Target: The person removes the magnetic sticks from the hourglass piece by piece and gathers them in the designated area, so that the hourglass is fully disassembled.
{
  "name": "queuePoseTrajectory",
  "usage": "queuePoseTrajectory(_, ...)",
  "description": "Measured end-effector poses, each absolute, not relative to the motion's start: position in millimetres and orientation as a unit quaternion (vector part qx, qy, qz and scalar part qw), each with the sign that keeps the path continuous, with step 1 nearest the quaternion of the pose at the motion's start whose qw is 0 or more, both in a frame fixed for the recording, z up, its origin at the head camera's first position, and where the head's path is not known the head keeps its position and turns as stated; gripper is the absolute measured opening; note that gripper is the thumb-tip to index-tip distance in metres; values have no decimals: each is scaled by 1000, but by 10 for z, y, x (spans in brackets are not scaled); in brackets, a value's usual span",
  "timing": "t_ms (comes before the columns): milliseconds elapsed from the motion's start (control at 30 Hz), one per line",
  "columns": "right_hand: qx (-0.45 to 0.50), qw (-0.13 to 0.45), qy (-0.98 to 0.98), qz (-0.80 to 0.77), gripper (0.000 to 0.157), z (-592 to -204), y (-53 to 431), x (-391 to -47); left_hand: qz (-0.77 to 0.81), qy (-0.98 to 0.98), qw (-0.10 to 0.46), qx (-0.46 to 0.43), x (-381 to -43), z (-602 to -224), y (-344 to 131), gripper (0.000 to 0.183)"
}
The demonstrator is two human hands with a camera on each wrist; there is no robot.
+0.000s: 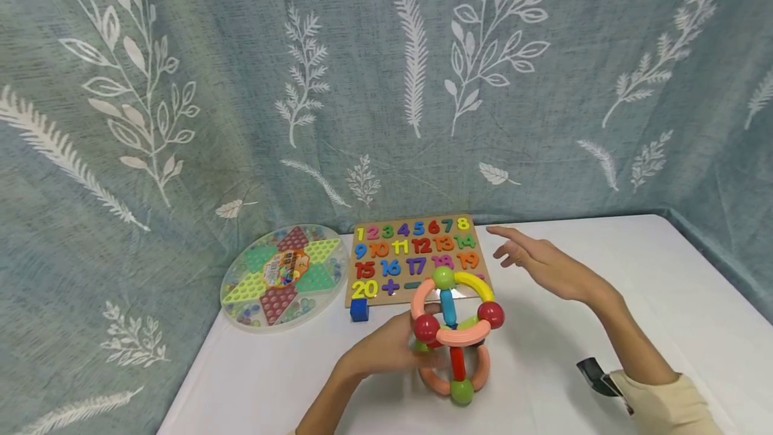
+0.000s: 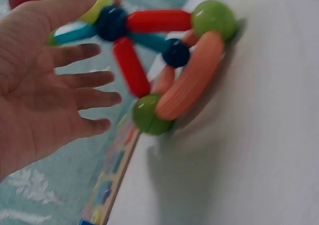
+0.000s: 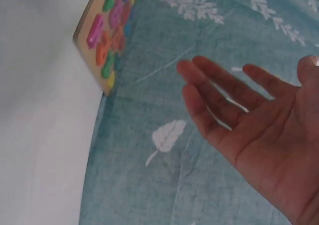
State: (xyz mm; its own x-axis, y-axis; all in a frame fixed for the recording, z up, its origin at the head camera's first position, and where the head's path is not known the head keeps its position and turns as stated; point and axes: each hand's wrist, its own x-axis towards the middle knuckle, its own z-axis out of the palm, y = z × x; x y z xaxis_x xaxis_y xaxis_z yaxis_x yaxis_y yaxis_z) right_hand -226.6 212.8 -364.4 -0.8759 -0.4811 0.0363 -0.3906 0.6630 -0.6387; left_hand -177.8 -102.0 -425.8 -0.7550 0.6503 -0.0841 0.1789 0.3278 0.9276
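Observation:
A toy built of magnetic balls and rods (image 1: pixel 464 337) stands on the white table, with curved coral and yellow rods in an upper ring and a second ring below. Beside its left side is my left hand (image 1: pixel 389 344), partly hidden behind it. In the left wrist view the four fingers (image 2: pixel 97 99) are straight and apart from the rods, and the thumb lies across the upper part of the toy; whether it touches cannot be told. My right hand (image 1: pixel 540 264) hovers to the right of the number board, fingers loosely extended, holding nothing.
A wooden board of coloured numbers (image 1: pixel 392 297) lies behind the toy. To its left is a round Chinese checkers board (image 1: pixel 256 266). A small blue cube (image 1: pixel 359 310) sits at the number board's front left corner. Patterned green cloth (image 1: pixel 374 119) hangs behind the table.

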Motion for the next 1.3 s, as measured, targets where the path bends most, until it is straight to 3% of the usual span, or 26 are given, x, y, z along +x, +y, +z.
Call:
queuePoseTrajectory(300, -306, 158, 864, -367, 51, -3709, 1947, -2216, 637, 692, 199, 275, -1783, -4400, -767, 95)
queuePoseTrajectory(667, -351, 168, 854, -345, 35, -3618, 1880, -2246, 638, 686, 224, 269, -1841, -4401, -737, 81)
queuePoseTrajectory(767, -352, 167, 855, -343, 31, -3597, 1877, -2247, 628, 685, 222, 295, -1876, -4390, -781, 86)
queuePoseTrajectory(900, -352, 172, 856, -339, 30, -3582, 1866, -2251, 635, 667, 226, 317, -1918, -4391, -823, 92)
queuePoseTrajectory(1100, -356, 187, 857, -323, 30, -3547, 1870, -2288, 642, 650, 231, 334, -1967, -4417, -760, 80)
queuePoseTrajectory(1300, -364, 194, 855, -315, 27, -3502, 1852, -2298, 644, 651, 220, 336, -1964, -4440, -720, 83)
